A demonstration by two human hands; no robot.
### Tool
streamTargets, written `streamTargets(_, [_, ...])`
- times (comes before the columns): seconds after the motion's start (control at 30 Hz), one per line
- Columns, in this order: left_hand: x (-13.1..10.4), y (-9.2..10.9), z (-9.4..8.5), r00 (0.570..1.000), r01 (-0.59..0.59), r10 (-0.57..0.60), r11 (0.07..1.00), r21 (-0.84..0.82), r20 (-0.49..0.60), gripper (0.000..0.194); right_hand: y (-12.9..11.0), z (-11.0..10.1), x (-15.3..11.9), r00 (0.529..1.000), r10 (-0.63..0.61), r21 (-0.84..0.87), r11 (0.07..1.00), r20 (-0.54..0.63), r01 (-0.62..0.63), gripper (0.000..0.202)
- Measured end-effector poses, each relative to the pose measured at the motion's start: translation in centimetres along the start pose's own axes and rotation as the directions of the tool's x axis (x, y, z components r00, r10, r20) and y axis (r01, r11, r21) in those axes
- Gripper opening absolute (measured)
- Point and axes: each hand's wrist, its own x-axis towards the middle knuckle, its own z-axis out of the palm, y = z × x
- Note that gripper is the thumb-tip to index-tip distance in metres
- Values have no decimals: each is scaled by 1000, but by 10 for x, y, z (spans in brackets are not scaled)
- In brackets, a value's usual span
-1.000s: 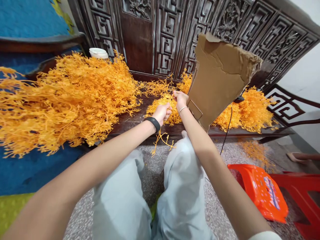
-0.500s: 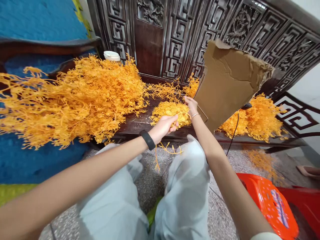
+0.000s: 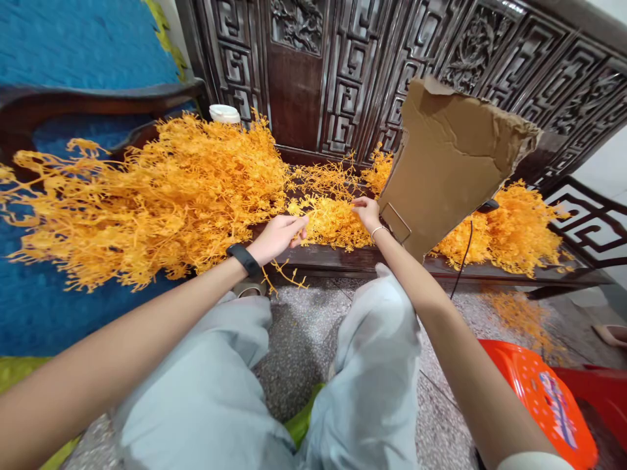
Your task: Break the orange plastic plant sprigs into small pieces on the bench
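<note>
My left hand [image 3: 279,236], with a black band at the wrist, is closed round an orange plastic branch [image 3: 289,277]. Forked ends of the branch dangle below the fingers, in front of the bench edge. A small heap of yellow-orange plastic sprigs [image 3: 337,228] lies on the dark bench between my hands. At the heap's right side my right hand [image 3: 368,214] has its fingers pinched together. Whatever those fingertips hold, if anything, is lost against the heap. Thinner orange stems [image 3: 323,177] lie behind the heap.
A large mass of orange branches [image 3: 186,196] fills the left side. A cardboard sheet [image 3: 445,163] leans upright on the right, with more orange bunches [image 3: 519,228] beyond it. A white container [image 3: 224,114] stands behind. A red stool [image 3: 539,398] is at lower right.
My left hand has moved left, away from my right hand, carrying the dangling branch along. My right hand has shifted slightly left and down at the heap's edge.
</note>
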Motion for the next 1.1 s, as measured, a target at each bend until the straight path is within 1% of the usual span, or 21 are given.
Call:
streamTargets(0.1, [4, -1, -2, 999, -53, 53, 998, 16, 6, 35, -6, 0, -2, 998, -23, 24, 999, -59, 25, 17])
streamTargets(0.13, [5, -1, -2, 998, -64, 64, 998, 18, 9, 35, -11, -1, -4, 997, -28, 54, 998, -71, 32, 15])
streamTargets(0.17, [7, -1, -2, 997, -77, 77, 997, 21, 11, 35, -16, -2, -7, 998, -30, 104, 994, -60, 36, 10])
streamTargets(0.2, [9, -1, -1, 996, -87, 87, 996, 24, 13, 35, -22, -4, -11, 999, -31, 172, 985, -14, 33, 4])
streamTargets(0.23, [10, -1, 0, 996, -92, 92, 995, 29, 15, 34, -29, -5, -16, 997, -37, 250, 968, 66, 19, 7])
streamTargets(0.27, [11, -1, 1, 995, -96, 96, 995, 36, 17, 34, -37, -7, -21, 984, -49, 325, 946, 169, -9, 16])
streamTargets(0.33, [14, -1, 3, 994, -109, 108, 992, 58, 29, 34, -51, -11, -34, 925, -82, 425, 900, 371, -91, 32])
streamTargets(0.37, [14, -1, 5, 993, -119, 117, 990, 74, 35, 35, -58, -13, -40, 893, -96, 444, 887, 439, -123, 36])
streamTargets(0.43, [15, 0, 8, 989, -147, 142, 983, 107, 48, 35, -66, -16, -51, 854, -129, 446, 886, 503, -129, 39])
streamTargets(0.5, [17, 0, 11, 986, -163, 157, 977, 136, 51, 35, -70, -19, -58, 847, -176, 451, 889, 501, -82, 35])
streamTargets(0.57, [18, 0, 14, 986, -167, 161, 975, 149, 53, 35, -69, -22, -61, 855, -211, 477, 877, 473, -48, 30])
streamTargets(0.67, [21, 1, 17, 987, -155, 150, 980, 126, 50, 35, -66, -30, -62, 879, -187, 524, 848, 438, -81, 22])
streamTargets(0.77, [25, 1, 18, 991, -129, 125, 989, 77, 54, 34, -65, -39, -63, 878, -168, 558, 820, 449, -128, 14])
streamTargets(0.93, [28, 7, 23, 999, -15, 18, 998, -67, 45, 34, -63, -50, -66, 842, -212, 610, 775, 496, -165, 23])
streamTargets(1.03, [27, 10, 26, 999, 20, -13, 987, -158, 42, 32, -61, -53, -67, 851, -201, 616, 769, 485, -170, 19])
streamTargets(1.1, [27, 11, 28, 998, 21, -12, 986, -167, 54, 31, -60, -54, -68, 864, -185, 617, 768, 469, -171, 19])
